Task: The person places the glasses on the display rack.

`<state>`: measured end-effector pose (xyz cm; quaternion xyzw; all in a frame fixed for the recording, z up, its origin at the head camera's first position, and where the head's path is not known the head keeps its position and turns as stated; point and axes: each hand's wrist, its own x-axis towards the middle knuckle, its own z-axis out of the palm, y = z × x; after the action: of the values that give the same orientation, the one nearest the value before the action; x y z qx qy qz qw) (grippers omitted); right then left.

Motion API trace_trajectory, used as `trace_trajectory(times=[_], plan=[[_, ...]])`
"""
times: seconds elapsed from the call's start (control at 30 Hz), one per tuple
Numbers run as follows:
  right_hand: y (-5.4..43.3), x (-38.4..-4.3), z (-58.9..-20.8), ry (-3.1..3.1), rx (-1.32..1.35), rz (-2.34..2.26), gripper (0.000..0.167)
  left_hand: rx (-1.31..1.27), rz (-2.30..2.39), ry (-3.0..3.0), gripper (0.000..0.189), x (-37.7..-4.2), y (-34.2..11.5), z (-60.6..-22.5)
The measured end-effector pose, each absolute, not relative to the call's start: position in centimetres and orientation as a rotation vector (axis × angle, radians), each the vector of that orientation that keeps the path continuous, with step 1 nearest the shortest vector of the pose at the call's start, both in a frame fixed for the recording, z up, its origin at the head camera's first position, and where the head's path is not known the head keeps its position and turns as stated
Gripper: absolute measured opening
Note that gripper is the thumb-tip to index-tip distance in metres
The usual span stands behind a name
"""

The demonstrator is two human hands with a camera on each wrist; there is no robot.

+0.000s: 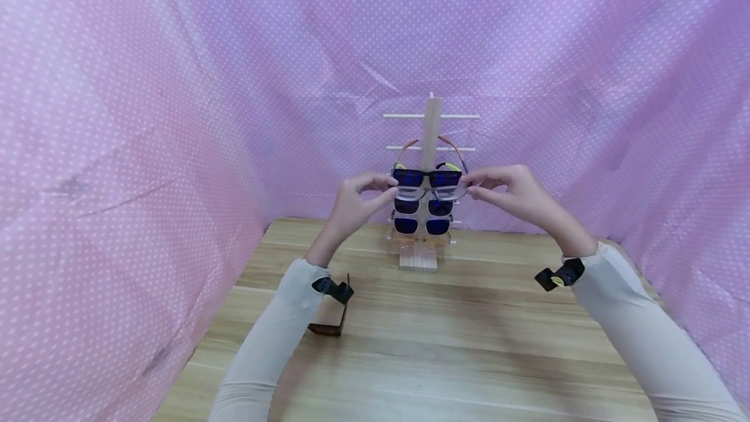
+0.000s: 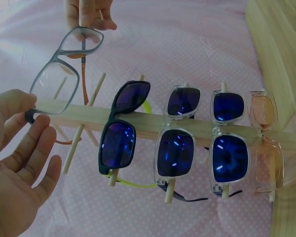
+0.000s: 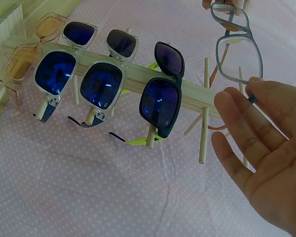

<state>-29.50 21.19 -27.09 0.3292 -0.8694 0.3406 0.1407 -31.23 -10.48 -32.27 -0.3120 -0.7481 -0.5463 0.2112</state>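
Both hands hold a pair of clear-lens eyeglasses point(image 2: 55, 81) with a grey frame and orange temples, one at each end. My left hand point(image 1: 359, 206) pinches one corner between thumb and fingers. The opposite corner is pinched by my right hand point(image 1: 518, 195). In the head view the glasses are in front of the wooden display rack point(image 1: 432, 126), overlapping the black sunglasses point(image 2: 117, 143). The temples reach back toward the rack's bare upper pegs point(image 3: 203, 136); whether they touch a peg I cannot tell.
Below the black sunglasses hang two clear-framed sunglasses point(image 2: 175, 152) point(image 2: 230, 157) and orange-tinted glasses point(image 2: 269, 160). Brown-framed glasses point(image 1: 326, 329) lie on the wooden table point(image 1: 469, 350), partly hidden by the left wrist. A pink dotted curtain point(image 1: 328, 38) surrounds the table.
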Motion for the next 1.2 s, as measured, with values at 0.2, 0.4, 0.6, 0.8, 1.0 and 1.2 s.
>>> trace_trajectory(times=[0.2, 0.4, 0.6, 0.8, 1.0, 1.2], plan=[[21.1, -29.8, -27.2, -2.497, 0.873, 1.068, 0.02, -0.822, -1.534, -2.051, 0.017, -31.5, -10.2, -31.7], [20.7, -30.0, -27.6, -2.453, 0.791, 1.127, 0.017, -0.773, -1.576, -2.04, 0.019, -31.5, -10.0, -31.2], [20.2, -30.5, -27.8, -2.37, 0.782, 1.197, 0.016, -0.748, -1.589, -2.012, 0.02, -32.1, -9.6, -31.1], [19.8, -30.9, -27.7, -2.317, 0.767, 1.204, 0.018, -0.72, -1.591, -1.984, 0.019, -32.6, -9.3, -30.8], [19.6, -31.2, -27.7, -2.284, 0.753, 1.216, 0.017, -0.695, -1.618, -1.972, 0.019, -33.2, -9.0, -30.4], [19.6, -31.6, -27.7, -2.279, 0.72, 1.245, 0.018, -0.677, -1.638, -1.978, 0.017, -33.7, -8.8, -30.4]])
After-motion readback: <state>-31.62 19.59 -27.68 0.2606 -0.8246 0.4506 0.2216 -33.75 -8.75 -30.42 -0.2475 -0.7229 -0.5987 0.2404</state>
